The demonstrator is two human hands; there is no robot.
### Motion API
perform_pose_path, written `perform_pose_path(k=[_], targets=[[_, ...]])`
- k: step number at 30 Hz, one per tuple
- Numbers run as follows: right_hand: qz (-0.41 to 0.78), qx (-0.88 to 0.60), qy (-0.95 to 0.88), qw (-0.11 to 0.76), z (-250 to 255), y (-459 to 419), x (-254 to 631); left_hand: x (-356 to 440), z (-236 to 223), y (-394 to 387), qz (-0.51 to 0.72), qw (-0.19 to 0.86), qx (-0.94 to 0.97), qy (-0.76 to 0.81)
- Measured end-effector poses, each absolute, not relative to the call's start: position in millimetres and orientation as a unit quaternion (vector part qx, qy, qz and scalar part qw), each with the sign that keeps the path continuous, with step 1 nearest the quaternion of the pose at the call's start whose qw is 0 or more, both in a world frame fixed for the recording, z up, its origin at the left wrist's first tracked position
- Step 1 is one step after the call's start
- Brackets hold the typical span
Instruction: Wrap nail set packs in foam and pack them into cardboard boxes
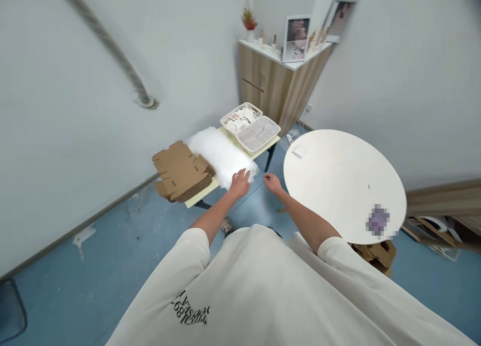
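My left hand (239, 184) rests at the near edge of a pile of white, soft-looking sheets or bags (221, 155), its fingers spread. My right hand (272, 182) is raised over the gap between the narrow table and the round one, with its fingers curled together. A small dark spot shows at those fingertips, too small to name. Left of the white pile lies a stack of flat brown cardboard boxes (180, 170). Behind the pile sit two white plastic trays, one with small printed pieces (240, 119), the other with pale, clear-looking packets (259, 133).
The narrow pale-yellow table (201, 195) stands against the wall. To the right is a round white table (338, 180) bearing a small white item (299, 151) and a blurred-out purple item (378, 219). A wooden cabinet (274, 85) fills the corner. Cardboard (379, 255) lies under the round table.
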State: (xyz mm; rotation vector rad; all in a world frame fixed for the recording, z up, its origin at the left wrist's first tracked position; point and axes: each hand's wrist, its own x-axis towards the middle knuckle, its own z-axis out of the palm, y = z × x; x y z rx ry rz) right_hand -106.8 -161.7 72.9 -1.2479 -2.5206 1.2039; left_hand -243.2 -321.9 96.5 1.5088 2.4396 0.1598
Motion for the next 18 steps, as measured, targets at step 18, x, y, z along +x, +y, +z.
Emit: perform_pose_path(k=[18], targets=[[0.227, -0.038, -0.973, -0.035, 79, -365, -360, -450, 79, -569, 0.045, 0.14, 0.359, 0.922]])
